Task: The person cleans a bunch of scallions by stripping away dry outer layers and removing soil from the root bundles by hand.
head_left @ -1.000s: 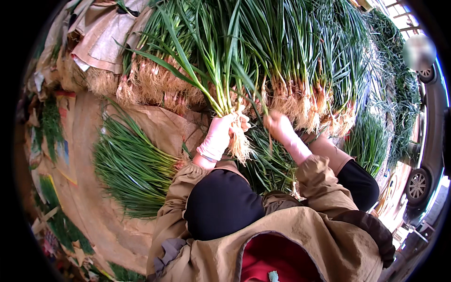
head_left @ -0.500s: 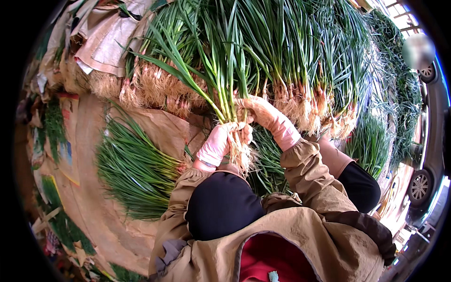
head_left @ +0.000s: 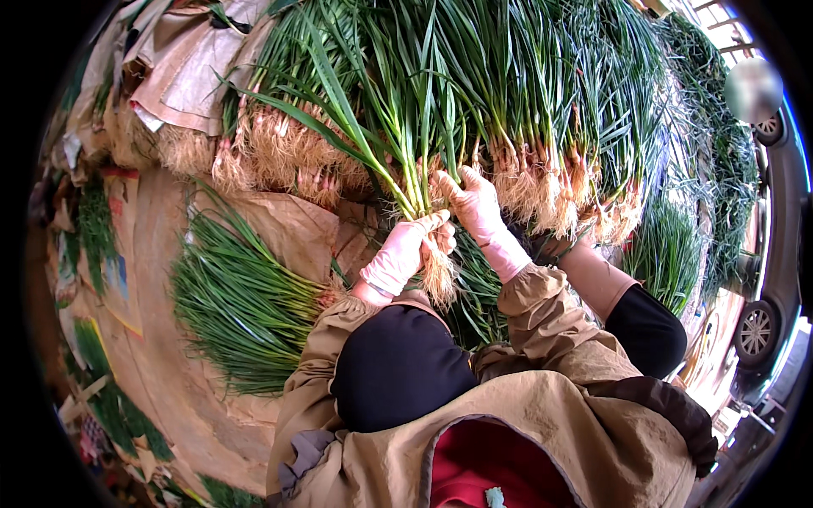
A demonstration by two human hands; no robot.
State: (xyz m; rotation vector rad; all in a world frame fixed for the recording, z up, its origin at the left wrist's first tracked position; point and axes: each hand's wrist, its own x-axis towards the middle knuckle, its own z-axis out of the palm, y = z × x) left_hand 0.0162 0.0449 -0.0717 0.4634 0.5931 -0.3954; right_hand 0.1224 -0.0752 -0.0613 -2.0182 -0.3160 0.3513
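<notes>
Since a second ago my right hand has risen from the roots to the stalks of the bunch of green onions, its fingers now wrapped round them; I judge I'm pulling the bunch together. My left hand, in a pink glove, grips the bunch just above its pale root tuft, fingers pressed tight around it. The bunch stands before the big heap of onions, leaves long and green. Another sheaf lies on the brown sacking to the left.
</notes>
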